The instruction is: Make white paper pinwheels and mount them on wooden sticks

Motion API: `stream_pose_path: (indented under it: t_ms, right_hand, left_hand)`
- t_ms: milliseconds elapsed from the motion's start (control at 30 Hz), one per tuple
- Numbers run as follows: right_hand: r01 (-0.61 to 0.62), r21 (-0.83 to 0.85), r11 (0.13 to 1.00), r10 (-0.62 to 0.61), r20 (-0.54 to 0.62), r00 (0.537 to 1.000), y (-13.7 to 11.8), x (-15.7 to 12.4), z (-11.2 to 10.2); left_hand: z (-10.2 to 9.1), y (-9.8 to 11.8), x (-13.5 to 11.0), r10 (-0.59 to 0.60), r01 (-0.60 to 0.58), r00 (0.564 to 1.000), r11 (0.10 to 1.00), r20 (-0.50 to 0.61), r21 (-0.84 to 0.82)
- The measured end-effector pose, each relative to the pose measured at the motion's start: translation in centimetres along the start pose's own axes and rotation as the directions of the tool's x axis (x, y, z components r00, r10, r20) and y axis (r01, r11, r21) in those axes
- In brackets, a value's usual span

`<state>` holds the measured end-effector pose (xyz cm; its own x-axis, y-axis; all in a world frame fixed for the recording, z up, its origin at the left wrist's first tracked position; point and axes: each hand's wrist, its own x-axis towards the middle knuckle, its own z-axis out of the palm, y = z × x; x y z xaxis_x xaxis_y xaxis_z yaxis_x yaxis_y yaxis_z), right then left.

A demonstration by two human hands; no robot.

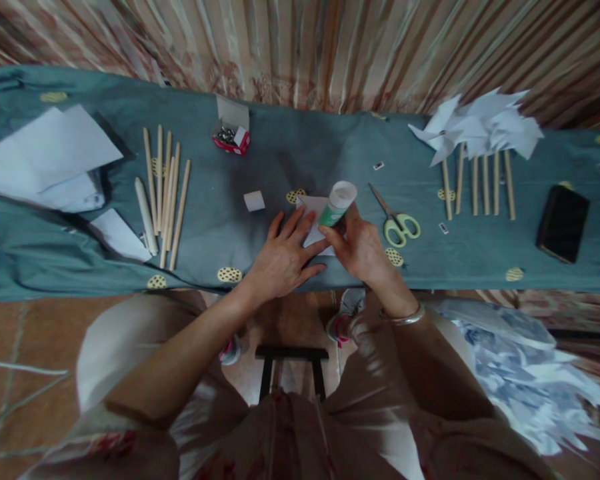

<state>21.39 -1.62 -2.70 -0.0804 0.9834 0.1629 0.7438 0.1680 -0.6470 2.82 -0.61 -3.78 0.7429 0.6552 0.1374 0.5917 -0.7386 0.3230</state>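
My left hand [281, 257] lies flat with fingers spread, pressing down a folded white paper [314, 215] on the teal cloth [280, 153]. My right hand [363, 247] grips a green and white glue tube [339, 203], tilted with its wide white end up and its tip on the paper. A small white paper square [254, 201] lies just left of the paper.
Green-handled scissors [397, 222] lie right of my hands. Loose wooden sticks [164, 190] and white sheets [50, 157] sit left, a red box of pins [231, 137] at the back. Finished paper pinwheels on sticks [480, 150] and a black phone [563, 223] lie right.
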Motion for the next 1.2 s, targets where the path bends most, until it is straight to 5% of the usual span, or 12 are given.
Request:
stream_pose_path:
  t_ms: [967,1200]
  right_hand:
    - [-0.048,-0.004,0.999,0.048,-0.054,0.997,0.4,1.0,-0.2]
    - [-0.137,0.258,0.956,0.148,-0.024,0.989,0.0,0.6,-0.4]
  left_hand:
    - [0.0,-0.1,-0.1,-0.004,0.004,1.0,1.0,-0.009,-0.008]
    - [0.0,-0.1,0.0,-0.003,0.003,1.0,1.0,-0.009,0.003]
